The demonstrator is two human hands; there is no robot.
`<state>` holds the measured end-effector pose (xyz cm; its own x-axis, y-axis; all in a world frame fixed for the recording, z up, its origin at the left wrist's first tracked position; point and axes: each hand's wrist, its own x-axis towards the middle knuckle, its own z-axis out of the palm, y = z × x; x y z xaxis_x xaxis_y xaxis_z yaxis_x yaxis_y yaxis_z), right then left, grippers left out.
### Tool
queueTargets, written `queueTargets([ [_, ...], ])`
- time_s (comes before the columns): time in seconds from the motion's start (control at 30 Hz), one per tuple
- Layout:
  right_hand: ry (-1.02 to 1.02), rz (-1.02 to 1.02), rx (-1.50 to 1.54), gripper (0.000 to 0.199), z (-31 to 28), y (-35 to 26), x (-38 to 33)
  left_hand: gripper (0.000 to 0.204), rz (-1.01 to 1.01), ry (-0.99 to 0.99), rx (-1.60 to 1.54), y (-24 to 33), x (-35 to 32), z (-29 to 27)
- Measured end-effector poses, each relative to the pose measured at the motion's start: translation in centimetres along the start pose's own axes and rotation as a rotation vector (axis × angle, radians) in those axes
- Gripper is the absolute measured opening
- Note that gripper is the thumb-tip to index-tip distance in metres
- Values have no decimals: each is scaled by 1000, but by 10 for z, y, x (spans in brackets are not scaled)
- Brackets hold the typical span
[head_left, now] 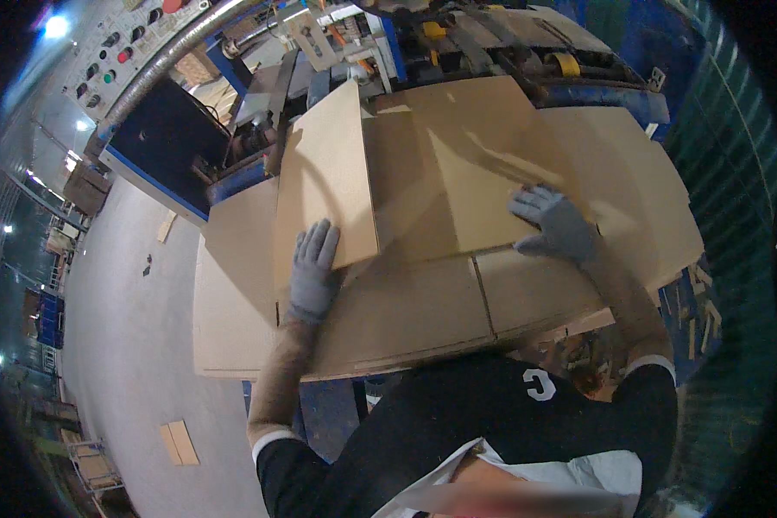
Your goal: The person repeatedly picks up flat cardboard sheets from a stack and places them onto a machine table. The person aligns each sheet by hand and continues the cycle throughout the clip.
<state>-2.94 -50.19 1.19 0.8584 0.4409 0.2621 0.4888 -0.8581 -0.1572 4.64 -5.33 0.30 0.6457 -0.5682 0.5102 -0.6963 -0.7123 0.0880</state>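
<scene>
My left hand (313,274), in a grey glove, lies on the lower corner of a raised cardboard panel (326,177) with its fingers stretched out. Across from it, my right hand (551,223), gloved in grey too, rests on the right part of a folded cardboard sheet (483,164), thumb apart from the fingers. Both palms face down and neither hand grasps an edge that I can see. Beneath the folded piece is a wide flat cardboard blank (406,315) with slots cut into its near part.
Beyond the cardboard stands a machine with rollers and belts (570,65). A control panel with buttons (121,56) is at the upper left, above a blue machine frame (168,155). Cardboard scraps (699,311) lie at the right, and a cardboard piece (180,443) is on the floor.
</scene>
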Motion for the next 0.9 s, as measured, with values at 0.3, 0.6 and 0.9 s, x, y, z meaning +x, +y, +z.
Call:
queueTargets([
  [0.3, 176, 166, -100, 57, 38, 53, 77, 68, -213, 102, 327, -46, 98, 73],
  [0.6, 492, 809, 26, 51, -18, 41, -114, 77, -909, 388, 431, -27, -82, -22],
  [0.9, 277, 1466, -332, 52, 3, 75, -243, 78, -1494, 782, -54, -26, -164, -61],
])
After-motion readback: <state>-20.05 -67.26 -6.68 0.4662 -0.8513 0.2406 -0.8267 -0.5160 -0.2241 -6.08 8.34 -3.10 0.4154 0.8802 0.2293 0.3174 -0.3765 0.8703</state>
